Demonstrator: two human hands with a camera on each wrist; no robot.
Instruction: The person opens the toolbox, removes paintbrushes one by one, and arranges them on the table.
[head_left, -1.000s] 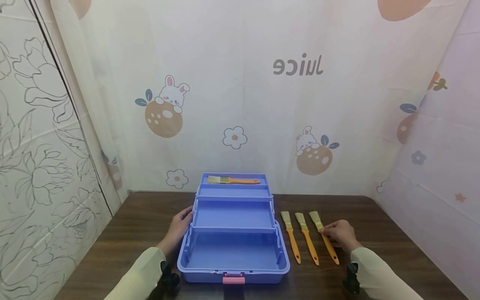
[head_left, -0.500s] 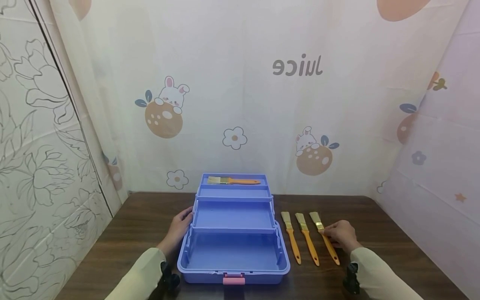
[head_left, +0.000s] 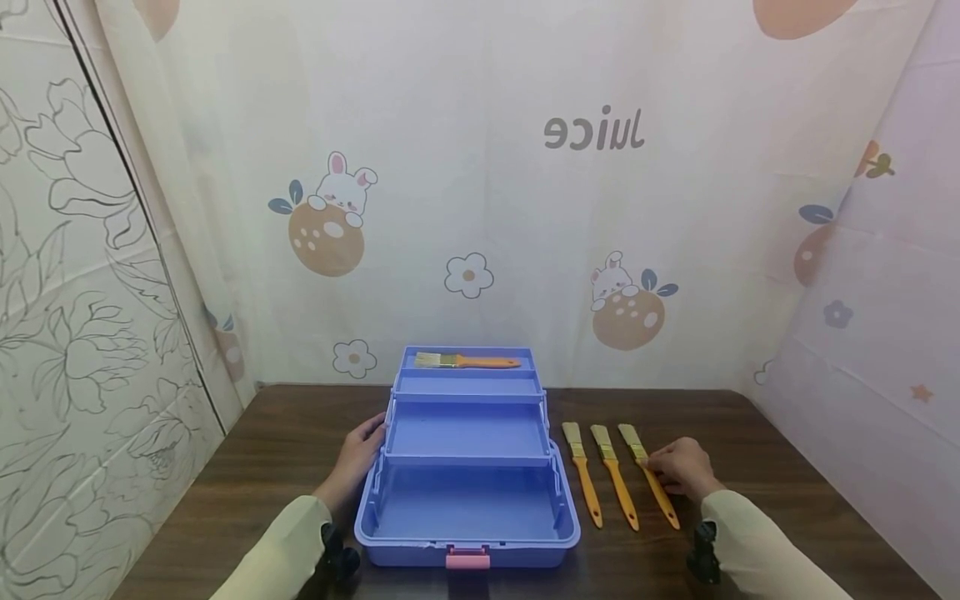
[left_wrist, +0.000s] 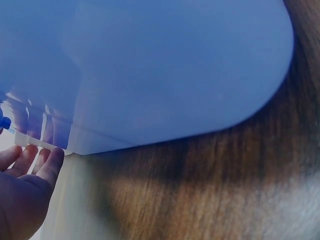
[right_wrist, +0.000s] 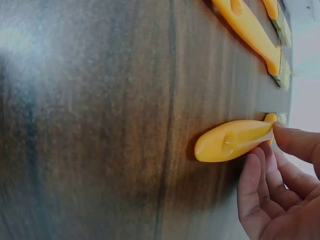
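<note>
A blue plastic toolbox [head_left: 467, 508] stands unfolded in the head view, its stepped trays raised at the back and a pink latch in front. My left hand [head_left: 358, 462] rests against its left side; in the left wrist view the fingertips [left_wrist: 55, 157] touch the blue wall. To the right of the box lie three paintbrushes with orange handles. My right hand [head_left: 684, 468] pinches the rightmost paintbrush [head_left: 662, 500] between thumb and fingers near the neck of its handle. That brush lies along the table, bristles pointing away. Another paintbrush [head_left: 487, 362] lies crosswise in the top tray.
The middle paintbrush [head_left: 619, 492] and the left paintbrush [head_left: 587, 492] lie roughly parallel between the toolbox and my right hand. Everything stands on a dark wooden table [head_left: 300, 417]. A printed curtain [head_left: 480, 208] hangs behind its back edge.
</note>
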